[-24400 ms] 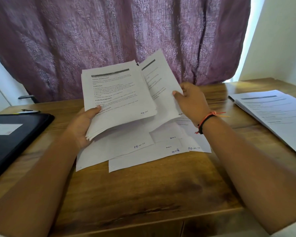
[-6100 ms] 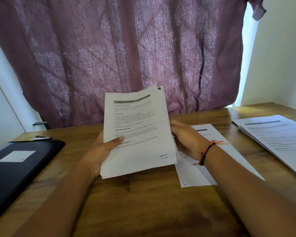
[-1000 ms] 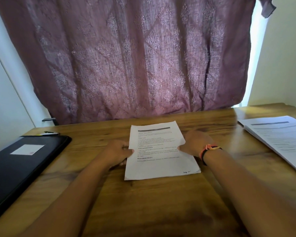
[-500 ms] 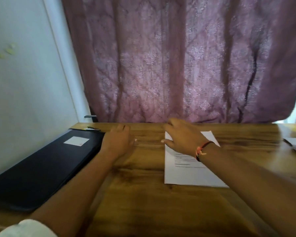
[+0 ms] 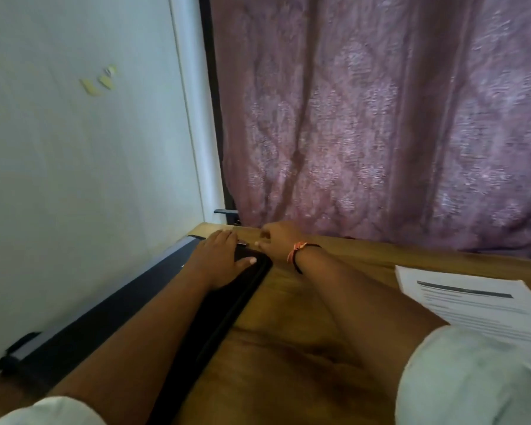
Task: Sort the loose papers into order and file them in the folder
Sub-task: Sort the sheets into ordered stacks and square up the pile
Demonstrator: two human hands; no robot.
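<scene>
— Left hand (image 5: 221, 256) first: what is it doing?

— It lies flat, fingers straight and thumb spread, with the palm pressing on the far corner of the flat black folder (image 5: 221, 308). It grips nothing.

— And the right hand (image 5: 276, 243)?

— Just beside the left, at that same far corner, fingers curled in. Something small and metallic shows between the two hands, perhaps a zip pull. I cannot tell whether the right fingers pinch it. An orange and black thread band (image 5: 298, 254) sits on that wrist.

— Is the folder open?

— It looks closed. It lies under the left forearm, along the white wall (image 5: 74, 164).

— The papers, then?

— One squared stack of white printed sheets (image 5: 472, 305) rests on the brown wooden table (image 5: 288, 332). It is well off to the right of the right hand and touches neither hand. No stray sheets show.

— So how far along?

— Sorting seems done, judging by the single tidy pile, though its page order cannot be read. Filing is all ahead: open the folder, bring the stack over, slip it in, close up.
</scene>
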